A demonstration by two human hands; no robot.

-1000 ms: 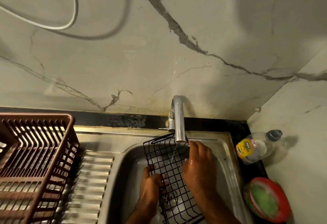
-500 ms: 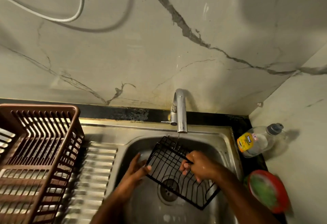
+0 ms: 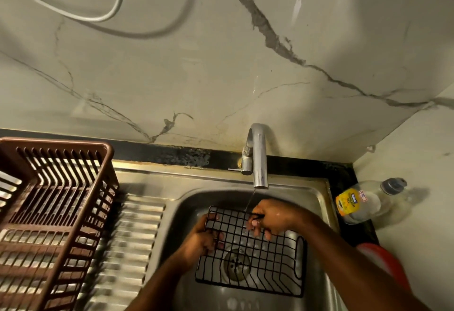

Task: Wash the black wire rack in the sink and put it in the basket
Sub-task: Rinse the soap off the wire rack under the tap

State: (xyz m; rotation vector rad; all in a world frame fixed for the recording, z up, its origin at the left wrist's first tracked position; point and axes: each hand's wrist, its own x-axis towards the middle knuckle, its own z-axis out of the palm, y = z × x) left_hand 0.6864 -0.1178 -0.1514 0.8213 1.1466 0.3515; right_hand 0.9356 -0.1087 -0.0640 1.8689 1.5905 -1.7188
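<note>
Head camera, looking down: a black wire rack (image 3: 253, 249) lies nearly flat inside the steel sink (image 3: 321, 195), over the drain. The left hand (image 3: 204, 238) grips its left edge, fingers curled through the wires. The right hand (image 3: 272, 218) pinches its far edge under a thin stream from the faucet (image 3: 258, 158). A brown basket (image 3: 61, 148) stands on the drainboard at left.

there is a single view, from a wide-angle camera on the person's head. it looks forward and steeply down from above the counter, facing the marble wall (image 3: 221, 64) behind the sink (image 3: 319, 187). the tap (image 3: 258, 155) sits near the middle, the basket (image 3: 61, 146) at the left edge, a bottle (image 3: 363, 200) at the right. both forearms enter from the bottom edge, close to the lens.
</note>
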